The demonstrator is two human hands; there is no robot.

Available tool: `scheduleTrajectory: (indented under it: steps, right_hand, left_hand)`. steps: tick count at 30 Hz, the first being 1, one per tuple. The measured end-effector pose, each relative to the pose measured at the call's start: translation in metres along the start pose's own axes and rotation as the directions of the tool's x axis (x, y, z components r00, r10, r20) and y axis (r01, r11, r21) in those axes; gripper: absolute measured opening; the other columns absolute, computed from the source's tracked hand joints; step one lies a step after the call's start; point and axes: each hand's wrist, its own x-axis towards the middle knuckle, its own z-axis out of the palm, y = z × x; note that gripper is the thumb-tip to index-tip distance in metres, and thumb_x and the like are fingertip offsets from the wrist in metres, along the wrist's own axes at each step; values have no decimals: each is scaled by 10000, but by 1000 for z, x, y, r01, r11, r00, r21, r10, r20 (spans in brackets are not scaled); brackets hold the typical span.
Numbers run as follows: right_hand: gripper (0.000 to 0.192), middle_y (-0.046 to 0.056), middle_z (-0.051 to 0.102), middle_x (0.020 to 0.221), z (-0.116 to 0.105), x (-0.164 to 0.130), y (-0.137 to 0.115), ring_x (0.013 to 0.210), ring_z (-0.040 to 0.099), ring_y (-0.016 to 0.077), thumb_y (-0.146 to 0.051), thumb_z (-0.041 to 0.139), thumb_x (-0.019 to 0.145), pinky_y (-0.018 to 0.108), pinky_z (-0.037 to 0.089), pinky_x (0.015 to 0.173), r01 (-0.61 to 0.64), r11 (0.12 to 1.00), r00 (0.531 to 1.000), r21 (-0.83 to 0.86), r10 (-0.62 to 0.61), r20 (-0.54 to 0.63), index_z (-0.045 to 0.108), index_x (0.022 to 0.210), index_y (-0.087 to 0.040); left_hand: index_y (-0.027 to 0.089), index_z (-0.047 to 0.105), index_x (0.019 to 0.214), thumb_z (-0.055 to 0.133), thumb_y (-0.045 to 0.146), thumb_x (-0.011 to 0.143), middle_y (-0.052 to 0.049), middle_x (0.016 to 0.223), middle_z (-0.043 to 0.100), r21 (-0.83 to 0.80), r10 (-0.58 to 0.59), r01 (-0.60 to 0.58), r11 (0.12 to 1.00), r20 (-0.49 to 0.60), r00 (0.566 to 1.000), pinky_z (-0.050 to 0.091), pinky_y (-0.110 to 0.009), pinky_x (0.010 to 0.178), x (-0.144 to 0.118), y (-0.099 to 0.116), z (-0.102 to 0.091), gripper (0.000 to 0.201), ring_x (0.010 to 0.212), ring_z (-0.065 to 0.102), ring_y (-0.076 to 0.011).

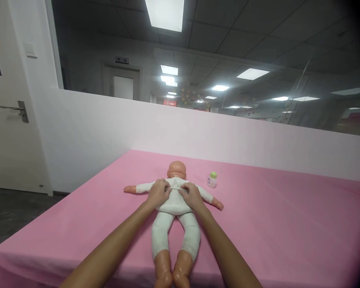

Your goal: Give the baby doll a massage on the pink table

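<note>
Pink cloth bed (273,224); both hands pinch soft doll (174,202).

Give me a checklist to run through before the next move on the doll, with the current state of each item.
1. Baby doll in white cloth suit lies flat on its back on the pink table cover: ok.
2. Left hand rests on the doll's chest: ok.
3. Right hand rests on the chest, opposite the left: ok.
4. Fingers pinching the suit fabric: cannot tell.
5. Small white bottle with green cap stands upright, apart from the doll's arm: ok.
6. Doll's feet well back from the near table edge: not ok.
</note>
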Motion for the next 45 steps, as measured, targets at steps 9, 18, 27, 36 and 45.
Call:
scheduleTrajectory:
  steps: [9,18,27,36,45]
  right_hand:
    - [53,53,687,916,-1,-1,-4,914,614,252,-206,598,800,398,483,858,15,999,1000,36,-15,-12,645,824,-211]
    - [202,80,718,1080,-6,-6,-13,1082,628,283,-237,657,795,458,488,998,4,999,999,47,-2,-48,722,985,-214]
    - [246,68,756,1097,-4,-3,-8,1069,677,271,-212,664,790,436,504,1008,-14,998,1000,64,13,20,755,1019,-213]
    - [360,92,732,1199,-5,-7,-14,1156,642,294,-233,640,817,468,462,1071,-27,999,1000,34,28,-12,723,1166,-199]
    - [307,99,737,1141,-4,-5,-9,1118,654,297,-237,639,809,458,488,1030,-25,1000,1000,9,25,0,735,1097,-195]
  left_hand:
    - [214,565,774,600,187,852,-38,861,628,-31,20,-21,999,-50,999,454,-364,784,-2,4,-1,90,859,577,-235]
    - [211,702,1035,677,291,840,-84,1074,631,-61,23,-28,998,-75,997,490,-437,956,-8,12,-9,212,1062,602,-279]
    - [207,745,943,661,245,845,-70,997,696,-92,13,-13,996,-2,1000,503,-405,926,-4,5,-4,135,999,641,-259]
    - [199,752,1048,698,321,842,-92,1072,681,-53,-3,2,999,-24,1000,496,-422,946,-8,11,-10,245,1043,636,-284]
    - [190,732,1092,693,328,857,-110,1181,660,-89,24,-26,996,-20,1000,471,-444,1029,-7,7,-7,275,1142,597,-290]
